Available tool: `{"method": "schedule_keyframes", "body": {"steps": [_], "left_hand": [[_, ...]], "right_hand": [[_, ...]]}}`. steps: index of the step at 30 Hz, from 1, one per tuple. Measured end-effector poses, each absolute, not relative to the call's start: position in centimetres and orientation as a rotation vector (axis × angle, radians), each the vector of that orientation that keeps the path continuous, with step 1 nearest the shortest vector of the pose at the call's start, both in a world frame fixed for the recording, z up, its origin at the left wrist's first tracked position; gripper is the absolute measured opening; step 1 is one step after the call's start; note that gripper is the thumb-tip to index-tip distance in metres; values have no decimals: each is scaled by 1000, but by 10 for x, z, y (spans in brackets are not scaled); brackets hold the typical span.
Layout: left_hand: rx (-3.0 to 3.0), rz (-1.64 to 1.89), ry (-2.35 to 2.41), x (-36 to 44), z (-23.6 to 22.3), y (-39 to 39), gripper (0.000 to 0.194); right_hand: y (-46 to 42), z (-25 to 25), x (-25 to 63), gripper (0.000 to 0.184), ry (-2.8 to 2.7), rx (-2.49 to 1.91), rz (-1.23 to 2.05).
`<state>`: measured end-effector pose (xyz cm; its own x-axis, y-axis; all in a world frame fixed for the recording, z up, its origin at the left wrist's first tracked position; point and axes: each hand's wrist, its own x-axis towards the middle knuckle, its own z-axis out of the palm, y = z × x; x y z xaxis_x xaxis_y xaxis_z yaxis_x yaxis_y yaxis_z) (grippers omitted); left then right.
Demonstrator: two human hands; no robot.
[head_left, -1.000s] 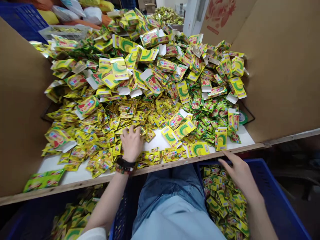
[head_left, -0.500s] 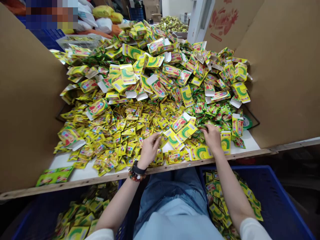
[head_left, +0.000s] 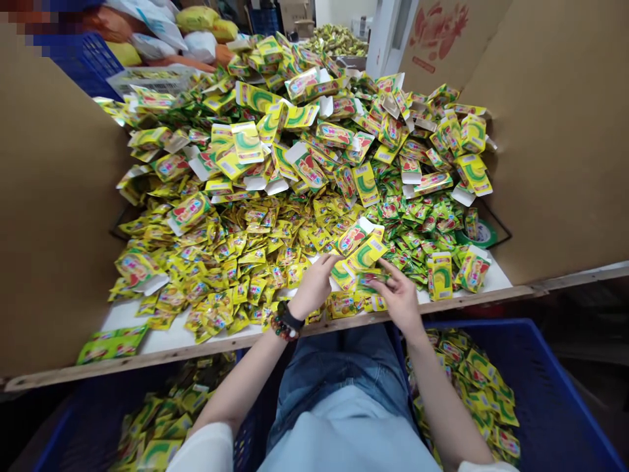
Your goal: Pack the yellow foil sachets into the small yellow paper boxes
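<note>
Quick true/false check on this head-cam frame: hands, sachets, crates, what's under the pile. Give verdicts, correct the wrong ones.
1. The left hand and the right hand are both bare. True.
2. The beaded bracelets are on the right wrist. False: they are on the left wrist.
3. The yellow-green sachets lie in a metal tray. False: they lie on a white board between cardboard sheets.
4. The blue plastic crate at lower right holds sachets. True.
</note>
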<state>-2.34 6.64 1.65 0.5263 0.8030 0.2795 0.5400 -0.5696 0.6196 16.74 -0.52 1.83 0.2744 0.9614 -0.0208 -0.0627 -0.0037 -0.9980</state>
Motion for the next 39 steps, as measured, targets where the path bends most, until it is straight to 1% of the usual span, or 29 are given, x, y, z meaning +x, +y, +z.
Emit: {"method": "schedule_keyframes", "body": {"steps": [2, 5, 7, 10, 15, 17, 20, 22, 25, 27, 29, 32, 34, 39], "left_hand": [[2549, 563, 1048, -24, 9, 81, 66], [2763, 332, 897, -19, -1, 98, 65], [2806, 308, 877, -16, -4, 104, 60], [2840, 266, 930, -16, -2, 108, 44], [2858, 112, 1029, -33, 6, 112, 34], [2819, 188, 1139, -41, 8, 110, 36], [2661, 504, 1371, -49, 10, 99, 42], [2549, 662, 1434, -50, 12, 85, 44], [2532, 660, 1351, -43, 16, 59, 63], [2531, 658, 1308, -37, 19, 43, 68], [2491, 739, 1322, -33, 19, 32, 66], [2482, 828, 1352, -31, 17, 21, 64], [2527, 812, 1355, -29, 14, 15, 61], [2567, 878, 1317, -18, 2, 2, 59]], "right_hand": [[-11, 14, 189, 40, -866, -1366, 840], [-22, 7, 217, 37, -752, -1409, 632], [-28, 3, 225, 39, -717, -1404, 636], [-32, 1, 224, 38, -701, -1385, 695], [-29, 1, 208, 35, -713, -1336, 784], [-28, 2, 202, 34, -743, -1323, 826], [-26, 6, 192, 32, -768, -1315, 850], [-23, 13, 182, 31, -764, -1291, 845], [-15, 26, 166, 26, -756, -1193, 829], [-9, 35, 158, 19, -809, -1147, 806], [-5, 42, 157, 12, -936, -1150, 815], [-3, 50, 166, 10, -1206, -1191, 923], [-4, 56, 173, 12, -1409, -1253, 958], [-7, 75, 173, 25, -1815, -1524, 803]]}}
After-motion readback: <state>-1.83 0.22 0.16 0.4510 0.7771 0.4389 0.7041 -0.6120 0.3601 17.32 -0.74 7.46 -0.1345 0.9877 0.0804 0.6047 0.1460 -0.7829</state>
